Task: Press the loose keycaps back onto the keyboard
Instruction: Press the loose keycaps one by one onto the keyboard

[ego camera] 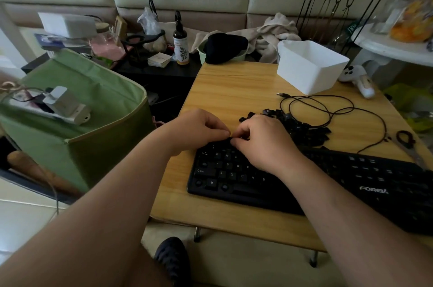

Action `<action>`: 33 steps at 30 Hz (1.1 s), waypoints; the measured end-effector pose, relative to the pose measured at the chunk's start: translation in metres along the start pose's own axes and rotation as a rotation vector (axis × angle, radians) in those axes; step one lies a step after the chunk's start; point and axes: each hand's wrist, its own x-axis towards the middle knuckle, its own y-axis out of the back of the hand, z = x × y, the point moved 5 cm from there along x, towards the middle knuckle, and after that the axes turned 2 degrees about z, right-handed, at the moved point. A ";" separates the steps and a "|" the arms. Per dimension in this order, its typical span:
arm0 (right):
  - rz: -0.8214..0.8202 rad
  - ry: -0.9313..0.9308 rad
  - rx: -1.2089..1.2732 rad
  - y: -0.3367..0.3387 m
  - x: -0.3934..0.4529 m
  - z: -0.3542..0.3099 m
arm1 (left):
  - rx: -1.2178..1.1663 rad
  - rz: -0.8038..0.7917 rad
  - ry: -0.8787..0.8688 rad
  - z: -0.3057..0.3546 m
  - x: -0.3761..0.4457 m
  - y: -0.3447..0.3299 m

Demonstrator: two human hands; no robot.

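A black keyboard [328, 183] lies across the front of the low wooden table [234, 90]. Behind it sits a pile of loose black keycaps [304, 130]. My left hand [196, 130] and my right hand [262, 139] meet at the keyboard's upper left edge, fingers curled. Between their fingertips is a small black keycap [230, 138], which both hands pinch right at the top row. The letter keys below my hands are seated. My right hand and forearm hide the middle of the keyboard.
The keyboard's black cable [328, 108] loops on the table by the keycap pile. A white plastic bin [309, 66] stands at the back right, with scissors [407, 144] at the right edge. A green fabric box [77, 108] is left of the table.
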 end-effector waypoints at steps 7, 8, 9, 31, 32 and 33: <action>-0.060 -0.043 0.062 0.000 0.000 -0.001 | -0.004 -0.002 0.003 -0.001 -0.001 -0.001; -0.058 -0.044 0.060 -0.001 0.001 -0.001 | -0.002 -0.002 0.003 -0.001 -0.001 -0.001; -0.058 -0.048 0.058 -0.001 0.001 -0.002 | 0.000 -0.003 0.003 0.000 -0.001 -0.002; -0.081 0.067 -0.136 -0.002 -0.004 -0.008 | -0.004 -0.004 0.005 -0.001 -0.001 -0.004; -0.104 0.099 -0.212 -0.002 -0.008 -0.010 | -0.028 0.005 0.016 -0.002 0.000 -0.003; -0.136 0.109 -0.264 -0.001 -0.011 -0.010 | -0.054 0.027 0.029 -0.002 0.002 -0.002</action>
